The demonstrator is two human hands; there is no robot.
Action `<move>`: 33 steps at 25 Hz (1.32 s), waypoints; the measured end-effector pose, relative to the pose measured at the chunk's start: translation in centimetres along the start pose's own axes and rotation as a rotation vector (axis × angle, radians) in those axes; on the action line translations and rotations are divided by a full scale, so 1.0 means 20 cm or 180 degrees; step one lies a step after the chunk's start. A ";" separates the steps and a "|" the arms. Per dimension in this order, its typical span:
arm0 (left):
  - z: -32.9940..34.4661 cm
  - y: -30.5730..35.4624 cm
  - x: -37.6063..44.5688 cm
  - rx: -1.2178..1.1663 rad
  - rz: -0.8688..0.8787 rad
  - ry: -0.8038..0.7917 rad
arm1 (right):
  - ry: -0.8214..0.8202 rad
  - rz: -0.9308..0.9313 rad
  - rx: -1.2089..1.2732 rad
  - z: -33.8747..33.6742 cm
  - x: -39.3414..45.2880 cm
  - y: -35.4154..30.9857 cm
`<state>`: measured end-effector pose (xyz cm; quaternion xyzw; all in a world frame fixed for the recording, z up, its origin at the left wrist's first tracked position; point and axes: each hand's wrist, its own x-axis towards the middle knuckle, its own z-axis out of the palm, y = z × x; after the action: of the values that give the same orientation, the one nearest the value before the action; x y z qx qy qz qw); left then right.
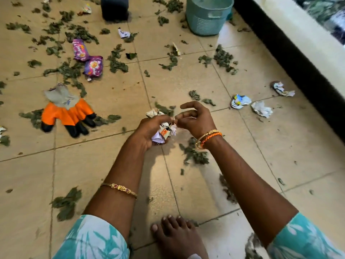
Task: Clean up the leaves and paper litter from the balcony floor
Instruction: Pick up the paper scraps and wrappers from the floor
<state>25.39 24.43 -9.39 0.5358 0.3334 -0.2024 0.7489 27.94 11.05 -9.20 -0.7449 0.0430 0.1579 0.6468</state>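
Note:
My left hand (149,128) grips a wad of crumpled paper (165,132) low over the tiled floor. My right hand (196,120) is right beside it, fingers loosely curled, their tips meeting the left fingers above the wad, and I see nothing held in it. Another crumpled paper (153,113) lies on the floor just beyond my left hand. Three more paper balls (239,101) (261,109) (281,89) lie to the right. Dry green leaves (116,61) are scattered across the whole floor.
A teal basket (207,17) stands at the back right, next to a dark container (114,8). Orange and black gloves (67,113) lie at left, with two purple wrappers (80,49) (93,65) beyond them. A low wall (298,43) runs along the right. My bare foot (177,238) is below.

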 end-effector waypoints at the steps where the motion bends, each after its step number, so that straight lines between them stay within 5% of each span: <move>1: 0.07 0.00 0.00 0.0036 -0.0020 -0.0054 | 0.0085 -0.0016 -0.0066 -0.06 -0.01 0.00; 8: 0.43 -0.05 0.02 0.0088 0.0093 -0.0158 | 0.0334 -0.0254 -0.0708 -0.44 0.04 0.10; 12: 0.45 -0.03 0.10 -0.0107 -0.0009 -0.0272 | 0.1154 -0.0445 -0.2189 -0.66 0.24 0.17; 18: 0.52 -0.09 0.16 -0.0204 -0.0056 -0.0336 | 0.0511 -0.0051 -0.3563 -0.80 0.57 0.29; 23: 0.57 -0.14 0.20 -0.0154 -0.0116 -0.0368 | 0.0656 -0.0757 -0.4334 -0.78 0.54 0.34; 25: 0.59 -0.16 0.20 -0.0125 -0.0138 -0.0380 | 0.0938 -0.0960 -0.3808 -0.79 0.50 0.30; 28: 0.61 -0.17 0.21 -0.0074 -0.0163 -0.0370 | 0.1460 -0.0805 -0.1926 -0.78 0.36 0.22; 31: 0.63 -0.19 0.21 0.0096 -0.0101 -0.0394 | 0.1322 -0.0238 0.0328 -0.76 0.16 0.17; 33: 0.67 -0.20 0.20 0.0010 -0.0159 -0.0648 | 0.1144 0.0108 0.0983 -0.75 0.04 0.17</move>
<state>29.31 10.77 -12.26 0.5052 0.2685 -0.2750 0.7727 30.49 -4.09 -10.97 -0.6523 0.1937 0.0252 0.7323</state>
